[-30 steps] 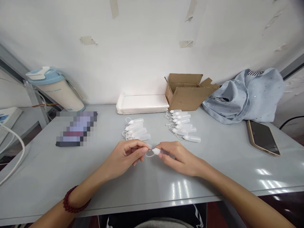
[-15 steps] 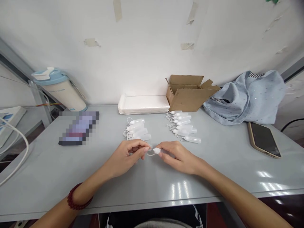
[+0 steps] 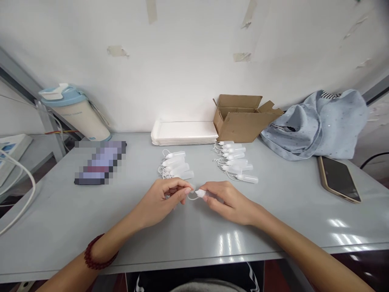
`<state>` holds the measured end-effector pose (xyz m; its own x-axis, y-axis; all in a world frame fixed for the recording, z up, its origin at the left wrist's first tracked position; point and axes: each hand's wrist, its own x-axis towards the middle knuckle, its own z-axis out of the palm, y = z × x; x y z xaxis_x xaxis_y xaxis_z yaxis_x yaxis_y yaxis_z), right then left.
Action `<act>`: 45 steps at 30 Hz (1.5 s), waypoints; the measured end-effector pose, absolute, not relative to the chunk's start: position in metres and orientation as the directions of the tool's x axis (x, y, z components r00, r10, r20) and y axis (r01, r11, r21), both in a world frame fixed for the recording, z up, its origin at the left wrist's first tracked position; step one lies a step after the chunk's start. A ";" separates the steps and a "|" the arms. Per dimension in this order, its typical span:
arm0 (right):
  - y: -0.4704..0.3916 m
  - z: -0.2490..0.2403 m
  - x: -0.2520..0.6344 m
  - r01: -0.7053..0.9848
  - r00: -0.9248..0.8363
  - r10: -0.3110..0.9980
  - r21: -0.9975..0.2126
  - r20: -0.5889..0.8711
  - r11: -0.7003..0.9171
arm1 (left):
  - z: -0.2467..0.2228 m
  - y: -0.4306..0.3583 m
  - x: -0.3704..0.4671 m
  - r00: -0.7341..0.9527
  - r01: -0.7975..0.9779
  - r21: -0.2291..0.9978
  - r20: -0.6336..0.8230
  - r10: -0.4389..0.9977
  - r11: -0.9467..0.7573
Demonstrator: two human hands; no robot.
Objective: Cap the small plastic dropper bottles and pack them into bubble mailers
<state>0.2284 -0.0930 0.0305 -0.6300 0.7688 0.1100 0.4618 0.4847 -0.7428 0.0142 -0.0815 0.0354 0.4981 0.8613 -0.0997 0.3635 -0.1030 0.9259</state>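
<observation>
Between my hands is a small dropper bottle with a white nozzle cap [image 3: 201,193], held on its side with the nozzle pointing left. My right hand [image 3: 229,202] pinches it between thumb and fingers and covers most of its body. A thin white cord [image 3: 193,198] loops from the cap to my left hand [image 3: 168,202]. My left thumb and forefinger are pinched on the cord's end, where a tiny thin tip shows just short of the nozzle. Beyond my left hand lies a group of similar bottles [image 3: 176,162]. Another group of corded bottles [image 3: 237,156] lies farther right.
A stack of white trays [image 3: 185,133] and an open cardboard box [image 3: 243,125] stand against the wall. A tumbler [image 3: 80,117] and a blurred phone-like device [image 3: 101,164] are at left. At right are a blue cloth bag [image 3: 328,125] and a phone [image 3: 338,178].
My hands keep almost the same pose, the left pinch and the nozzle still close together. The whole view has shifted very slightly; the bottles on the table stay put.
</observation>
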 end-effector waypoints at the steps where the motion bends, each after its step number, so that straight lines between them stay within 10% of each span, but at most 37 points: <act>1: -0.093 0.031 0.228 0.461 -0.630 0.769 -0.744 0.109 0.484 | 0.035 -0.081 0.014 0.498 0.357 0.929 -0.104 0.861 -0.094; 45: -0.099 0.030 0.224 0.502 -0.619 0.780 -0.719 0.090 0.481 | 0.024 -0.079 0.014 0.553 0.262 0.965 -0.154 0.818 0.005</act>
